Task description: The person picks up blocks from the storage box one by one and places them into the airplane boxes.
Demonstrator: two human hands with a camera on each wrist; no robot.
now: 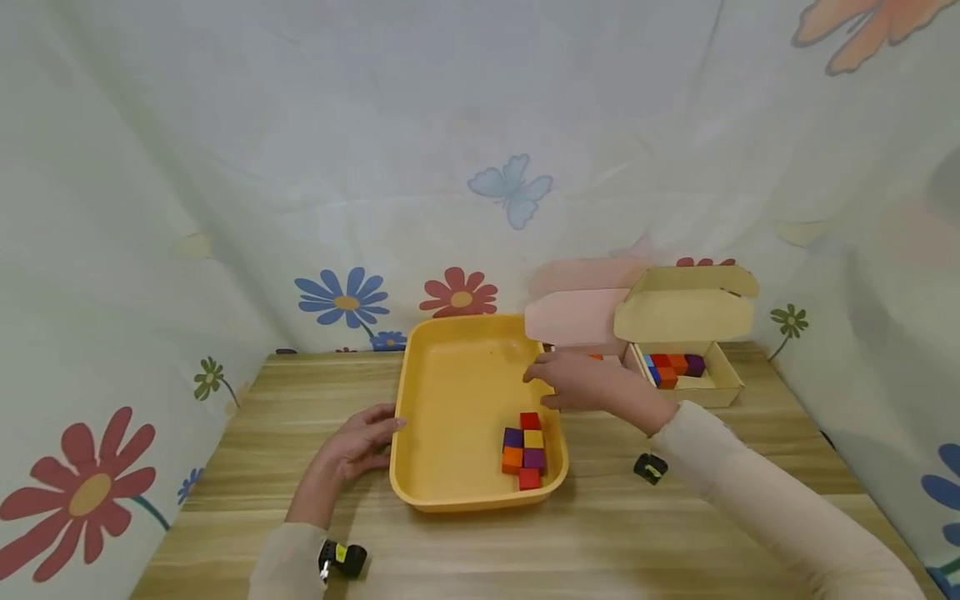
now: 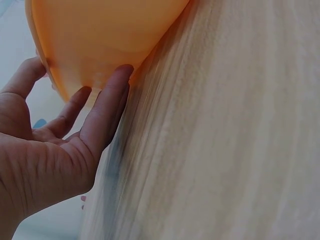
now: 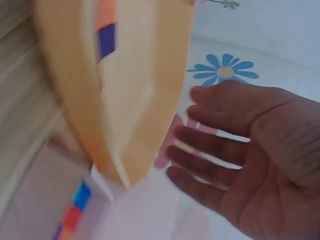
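Note:
A yellow tray [image 1: 450, 392] rests on the table. Several coloured cubes, red, purple, yellow and orange, sit grouped in its near right corner, among them a purple cube [image 1: 513, 438] and a yellow cube [image 1: 532, 441]. My left hand [image 1: 363, 437] holds the tray's left side: one digit reaches over the rim, while other fingers [image 2: 102, 112] lie along the outer wall. Over the tray's right rim hovers my right hand [image 1: 581, 383], its fingers [image 3: 207, 150] loosely bent and apart, with nothing between them.
Behind the right hand stands a pink box [image 1: 577, 321] with its lid up, partly hidden by the arm. Beside it, a cream box [image 1: 720, 379], also lid up, holds several coloured cubes [image 1: 667, 371]. Patterned fabric [image 1: 420, 167] hangs behind the wooden table [image 1: 322, 375].

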